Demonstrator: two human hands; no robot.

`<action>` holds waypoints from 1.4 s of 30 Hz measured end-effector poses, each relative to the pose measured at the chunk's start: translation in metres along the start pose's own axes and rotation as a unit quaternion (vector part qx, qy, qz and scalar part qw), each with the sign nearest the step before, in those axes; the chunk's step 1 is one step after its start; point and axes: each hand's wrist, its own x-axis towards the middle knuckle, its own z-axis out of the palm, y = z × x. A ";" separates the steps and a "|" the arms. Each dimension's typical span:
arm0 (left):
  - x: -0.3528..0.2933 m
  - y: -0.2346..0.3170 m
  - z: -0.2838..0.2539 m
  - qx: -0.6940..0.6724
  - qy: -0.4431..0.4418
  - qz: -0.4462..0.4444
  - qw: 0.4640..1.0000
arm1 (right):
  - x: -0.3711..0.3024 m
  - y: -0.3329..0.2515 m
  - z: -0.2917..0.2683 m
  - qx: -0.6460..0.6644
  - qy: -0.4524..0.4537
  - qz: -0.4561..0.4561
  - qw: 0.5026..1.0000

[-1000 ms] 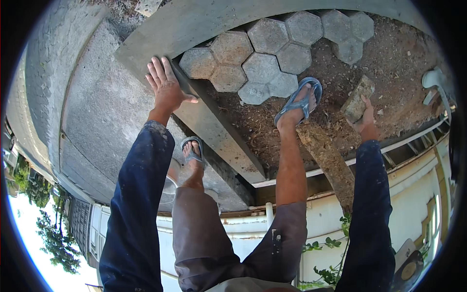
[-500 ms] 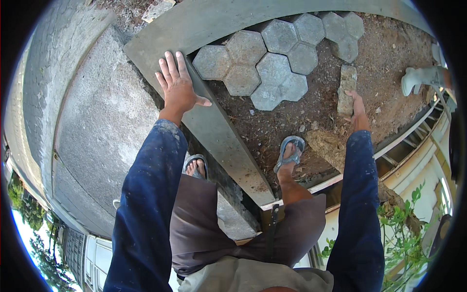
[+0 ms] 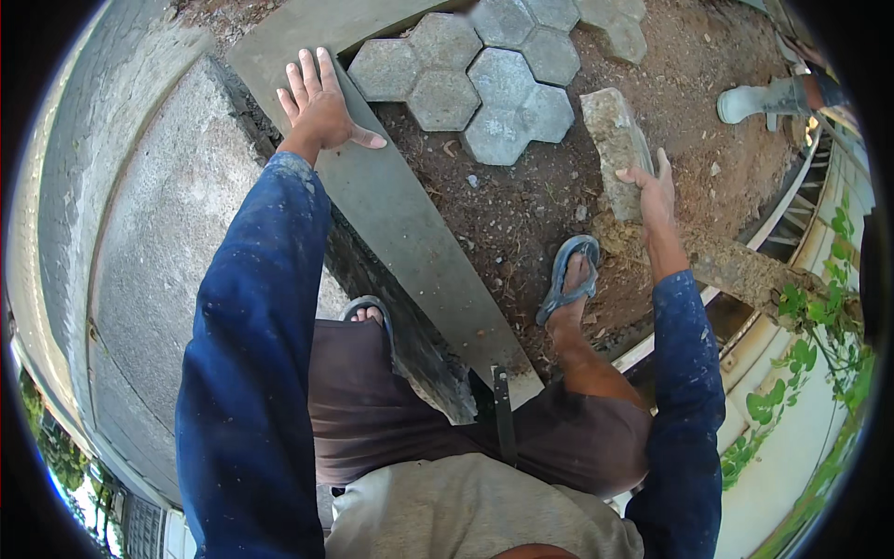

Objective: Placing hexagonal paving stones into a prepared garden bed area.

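Note:
My left hand (image 3: 319, 114) lies flat with spread fingers on a smooth grey concrete kerb (image 3: 410, 224), near the corner where two lengths meet. My right hand (image 3: 655, 194) grips the near right side of a rough, mortar-crusted block (image 3: 610, 140). Its thumb rests on top of the block and one finger points away; the other fingers are hidden. The block is tilted over the brown soil. Left of it lies a pale three-lobed paving block (image 3: 512, 112), with a browner one (image 3: 424, 79) beside it.
More paving blocks (image 3: 549, 51) run along the far kerb. A rough stone piece (image 3: 717, 261) lies right of my sandalled foot (image 3: 570, 279). Another person's grey boot (image 3: 745, 104) stands at the far right. Concrete pavement (image 3: 177, 252) spreads on the left; leafy stems (image 3: 792, 363) hang at lower right.
The block in my right hand has shifted left and tilted, looking larger, and my grip on it has turned. The view has shifted; my left hand stays flat on the kerb.

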 end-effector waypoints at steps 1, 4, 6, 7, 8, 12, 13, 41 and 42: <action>-0.002 -0.005 0.000 -0.002 0.003 0.001 1.000 | -0.031 -0.010 0.005 0.019 -0.027 -0.014 0.999; 0.001 -0.001 0.003 -0.003 0.015 0.027 1.000 | -0.084 0.009 0.003 -0.096 -0.054 -0.123 0.986; 0.001 -0.004 0.005 0.001 0.022 0.028 0.999 | -0.109 0.021 0.017 -0.123 -0.066 -0.134 0.981; 0.002 -0.003 0.007 0.004 0.026 0.030 0.999 | -0.119 0.027 0.022 -0.153 -0.080 -0.141 0.975; 0.004 -0.003 0.009 0.003 0.027 0.034 0.999 | -0.128 0.033 0.029 -0.153 -0.077 -0.141 0.975; 0.005 -0.007 0.012 0.012 0.040 0.037 0.998 | -0.135 0.071 0.048 -0.282 -0.087 -0.179 0.939; 0.005 -0.006 0.013 0.012 0.040 0.039 0.998 | -0.133 0.083 0.049 -0.314 -0.096 -0.213 0.920; 0.008 -0.009 0.012 0.008 0.034 0.045 0.998 | -0.091 0.114 0.094 -0.269 -0.031 -0.329 0.905; 0.007 -0.009 0.013 0.009 0.035 0.045 0.998 | -0.090 0.115 0.100 -0.267 -0.030 -0.329 0.905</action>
